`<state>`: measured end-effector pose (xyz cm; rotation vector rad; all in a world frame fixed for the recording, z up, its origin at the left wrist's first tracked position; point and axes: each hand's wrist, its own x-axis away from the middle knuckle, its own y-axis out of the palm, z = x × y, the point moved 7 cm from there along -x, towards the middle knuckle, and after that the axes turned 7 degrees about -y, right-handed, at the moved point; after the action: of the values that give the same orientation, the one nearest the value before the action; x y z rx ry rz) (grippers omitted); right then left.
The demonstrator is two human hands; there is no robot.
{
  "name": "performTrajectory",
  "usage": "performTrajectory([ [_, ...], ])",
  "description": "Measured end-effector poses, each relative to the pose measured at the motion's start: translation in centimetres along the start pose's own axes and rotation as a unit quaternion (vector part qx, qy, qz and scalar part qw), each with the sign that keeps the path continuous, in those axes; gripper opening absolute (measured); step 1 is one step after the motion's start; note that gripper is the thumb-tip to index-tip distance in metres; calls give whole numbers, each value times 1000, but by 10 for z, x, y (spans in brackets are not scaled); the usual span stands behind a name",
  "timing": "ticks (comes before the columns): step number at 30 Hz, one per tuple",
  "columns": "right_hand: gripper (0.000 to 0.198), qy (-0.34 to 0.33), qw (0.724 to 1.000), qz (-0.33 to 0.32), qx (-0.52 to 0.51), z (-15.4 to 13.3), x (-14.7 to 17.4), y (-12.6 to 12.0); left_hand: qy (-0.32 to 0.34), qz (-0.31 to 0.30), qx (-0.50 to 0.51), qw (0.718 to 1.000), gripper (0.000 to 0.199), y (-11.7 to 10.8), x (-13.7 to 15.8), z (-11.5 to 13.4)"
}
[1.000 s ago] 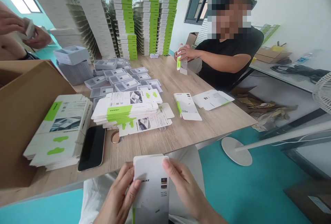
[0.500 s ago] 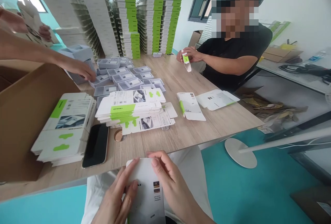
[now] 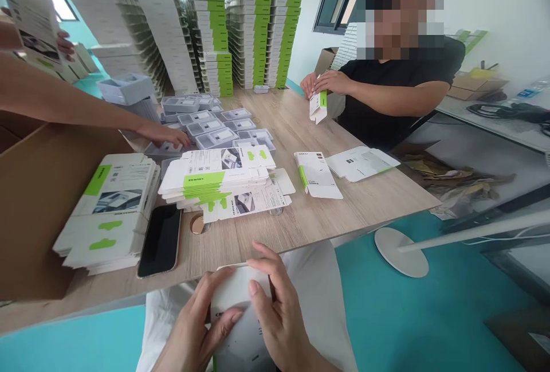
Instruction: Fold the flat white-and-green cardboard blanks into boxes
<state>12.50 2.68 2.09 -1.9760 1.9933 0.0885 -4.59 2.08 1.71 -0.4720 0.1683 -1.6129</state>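
Observation:
Over my lap is a white printed carton, its top end toward the table edge. My left hand grips its left side, thumb pressed on the face and forefinger along the top left corner. On the right side my right hand holds it, thumb on the face near the top and fingers at the top and right edges, one finger raised. Its lower end runs out of view. Just beyond, on the table, lie a pile of flat white and green cartons and a dark phone.
An open cardboard box and stacked cartons stand at left. Plastic trays lie behind. A co-worker's arm reaches across the box. Another co-worker handles a carton. Tall box stacks line the back.
My left thumb has moved up and inward on the carton's face, and my right fingers have lifted. The left co-worker's hand has moved right over the trays; the other co-worker's carton has shifted right.

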Motion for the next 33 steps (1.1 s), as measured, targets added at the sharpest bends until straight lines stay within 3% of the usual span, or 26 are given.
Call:
performTrajectory([
  [4,15,-18,999,-16,39,-1,-2,2,-3,-19,-6,1000,46,1,-6,-10],
  [9,24,-47,995,-27,83,-5,-9,-3,-5,-62,-27,998,49,2,-11,-24],
  [16,37,-75,990,-63,100,-7,-12,-10,-20,8,8,1000,59,3,-2,-19],
  [21,54,-101,987,-38,117,-13,-15,-12,-25,-24,-16,999,64,6,-5,-21],
  [33,55,-128,987,24,99,-8,-10,-8,-20,-51,-6,998,63,7,-11,-31],
])
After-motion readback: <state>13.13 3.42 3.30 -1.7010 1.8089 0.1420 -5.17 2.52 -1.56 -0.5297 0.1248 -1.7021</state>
